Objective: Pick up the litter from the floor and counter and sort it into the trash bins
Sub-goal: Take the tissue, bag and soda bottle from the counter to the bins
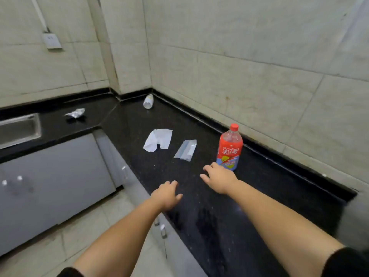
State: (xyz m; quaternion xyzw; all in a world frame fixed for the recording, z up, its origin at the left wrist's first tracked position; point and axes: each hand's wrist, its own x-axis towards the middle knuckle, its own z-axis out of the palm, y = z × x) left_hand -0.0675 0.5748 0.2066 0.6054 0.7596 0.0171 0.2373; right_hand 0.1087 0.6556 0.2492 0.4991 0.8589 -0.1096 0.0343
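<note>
Surface: black speckled L-shaped counter (259, 196), backed by pale tiled walls (259, 56); a white wall socket (52, 41) at 10 o'clock.

Items, left to right:
- Steel sink (19, 129), 9 o'clock, set into the counter.
- Crumpled foil wrapper (75, 113), beside the sink.
- Grey cabinet doors (54, 184) under the counter; pale tile floor (79, 236) below.
- Small white bottle (148, 101), on its side, in the corner at 12 o'clock.
- White tissue (158, 139), flat, centre.
- Clear plastic wrapper (186, 149), just beside the tissue.
- Red-capped drink bottle (229, 148), upright, near the wall at 2 o'clock.

Your left hand (166, 194) is empty, fingers loosely spread, over the counter edge. Your right hand (218, 177) is empty, fingers spread, just short of the drink bottle.
</note>
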